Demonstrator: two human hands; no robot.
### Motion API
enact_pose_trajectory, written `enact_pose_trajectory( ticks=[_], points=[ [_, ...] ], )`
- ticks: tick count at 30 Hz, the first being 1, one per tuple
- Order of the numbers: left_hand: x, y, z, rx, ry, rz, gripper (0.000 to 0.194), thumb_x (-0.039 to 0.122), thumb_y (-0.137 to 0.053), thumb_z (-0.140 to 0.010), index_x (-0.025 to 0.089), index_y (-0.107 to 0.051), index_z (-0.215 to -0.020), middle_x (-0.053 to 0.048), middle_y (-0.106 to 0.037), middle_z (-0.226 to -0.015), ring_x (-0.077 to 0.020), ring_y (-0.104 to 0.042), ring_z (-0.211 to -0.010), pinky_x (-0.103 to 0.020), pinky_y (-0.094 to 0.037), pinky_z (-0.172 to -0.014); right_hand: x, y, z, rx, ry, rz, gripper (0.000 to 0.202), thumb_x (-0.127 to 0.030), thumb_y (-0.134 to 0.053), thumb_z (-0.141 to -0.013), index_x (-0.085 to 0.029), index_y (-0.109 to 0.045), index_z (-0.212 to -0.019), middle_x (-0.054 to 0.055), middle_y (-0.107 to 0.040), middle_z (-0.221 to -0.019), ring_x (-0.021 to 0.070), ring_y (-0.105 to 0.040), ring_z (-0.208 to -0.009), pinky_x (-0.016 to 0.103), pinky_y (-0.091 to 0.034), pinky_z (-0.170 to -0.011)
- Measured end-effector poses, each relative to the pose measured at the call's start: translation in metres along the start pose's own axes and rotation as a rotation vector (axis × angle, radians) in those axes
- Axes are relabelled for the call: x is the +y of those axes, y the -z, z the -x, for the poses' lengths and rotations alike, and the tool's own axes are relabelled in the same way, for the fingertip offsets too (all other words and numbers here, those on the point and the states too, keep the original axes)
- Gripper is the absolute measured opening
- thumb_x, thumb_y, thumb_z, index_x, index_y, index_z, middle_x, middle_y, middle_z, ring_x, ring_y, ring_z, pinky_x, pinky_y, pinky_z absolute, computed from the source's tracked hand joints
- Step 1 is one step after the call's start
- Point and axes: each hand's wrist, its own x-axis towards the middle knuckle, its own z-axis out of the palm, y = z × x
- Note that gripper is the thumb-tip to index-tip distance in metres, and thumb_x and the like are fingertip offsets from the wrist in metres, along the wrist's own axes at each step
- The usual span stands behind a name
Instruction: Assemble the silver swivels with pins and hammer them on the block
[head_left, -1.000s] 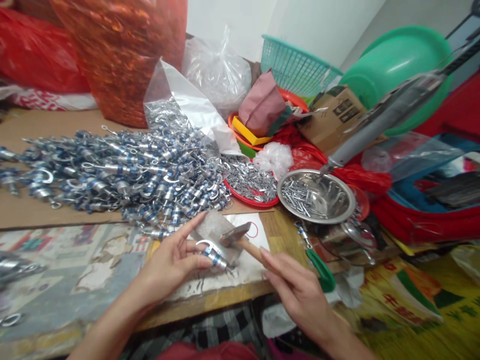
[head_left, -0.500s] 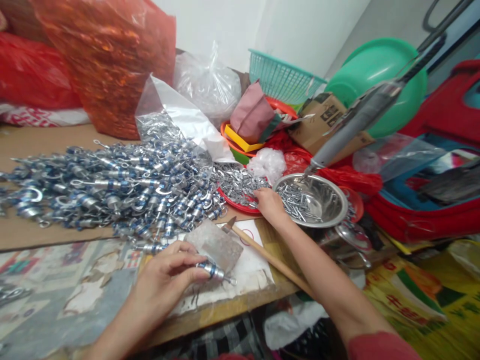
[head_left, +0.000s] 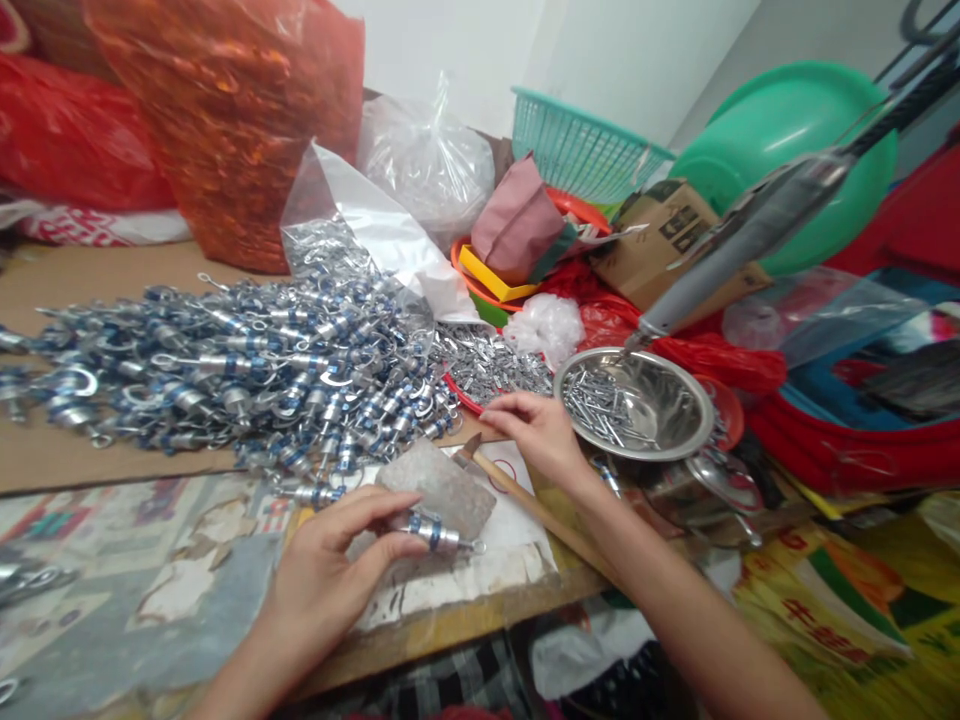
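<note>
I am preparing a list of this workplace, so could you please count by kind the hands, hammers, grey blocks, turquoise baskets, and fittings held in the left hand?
Left hand and right hand: 2
Hammer: 1
Grey block: 1
Turquoise basket: 1
Held fitting: 1
Total: 6

The forearms (head_left: 660,610) are bare, the garment (head_left: 463,713) red.
</note>
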Motion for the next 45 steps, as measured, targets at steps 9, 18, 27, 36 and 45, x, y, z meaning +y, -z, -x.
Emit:
enact_pose_trajectory(
  ticks=[9, 18, 27, 36, 45],
  points=[
    [0.004, -0.002, 0.001, 0.041, -0.038, -0.013, 0.028, 0.024, -0.072, -0.06, 0.026, -0.072, -0.088, 0.0, -0.069, -0.069, -0.018, -0.06, -0.065, -0.027, -0.045, -0.067, -0.065, -0.012, 0.068, 0.035, 0.158, -0.825, 0.017, -0.007, -0.056, -0.073, -0.018, -0.069, -0.073, 0.002, -0.069, -0.071, 0.0128, -0.064, -0.067, 0.024, -0.052, -0.064],
    [0.009, -0.001, 0.006, -0.059, 0.05, 0.152, 0.009, 0.023, -0.067, -0.065, 0.026, -0.075, -0.067, -0.002, -0.068, -0.067, -0.0181, -0.061, -0.066, -0.026, -0.045, -0.061, -0.06, -0.02, 0.082, 0.078, 0.079, -0.89, 0.01, -0.015, -0.061, -0.073, -0.017, -0.06, -0.083, 0.002, -0.066, -0.074, 0.0129, -0.063, -0.067, 0.022, -0.053, -0.062],
    [0.022, 0.003, 0.002, -0.035, -0.038, 0.048, 0.008, 0.025, -0.065, -0.067, 0.023, -0.07, -0.061, -0.001, -0.065, -0.066, -0.0172, -0.06, -0.067, -0.025, -0.044, -0.062, -0.044, -0.018, 0.089, 0.271, 0.73, -0.318, 0.023, -0.004, -0.048, -0.08, -0.014, -0.061, -0.097, 0.012, -0.065, -0.096, 0.017, -0.062, -0.086, 0.026, -0.052, -0.068],
    [0.03, 0.007, 0.005, -0.158, 0.076, 0.045, 0.011, 0.027, -0.06, -0.072, 0.023, -0.069, -0.067, 0.0, -0.071, -0.075, -0.0173, -0.063, -0.072, -0.024, -0.046, -0.069, -0.048, -0.019, 0.087, 0.251, 0.554, -0.558, 0.025, -0.004, -0.052, -0.077, -0.015, -0.068, -0.091, 0.011, -0.068, -0.091, 0.0147, -0.065, -0.078, 0.022, -0.054, -0.067],
    [0.016, -0.004, 0.012, -0.06, 0.422, 0.408, 0.055, 0.029, -0.076, -0.052, 0.02, -0.06, -0.104, -0.003, -0.071, -0.094, -0.0211, -0.064, -0.089, -0.026, -0.051, -0.076, -0.056, -0.011, 0.082, 0.045, 0.293, -0.701, 0.013, -0.018, -0.065, -0.073, -0.015, -0.072, -0.084, 0.008, -0.07, -0.076, 0.0145, -0.065, -0.067, 0.022, -0.053, -0.061]
  ],
)
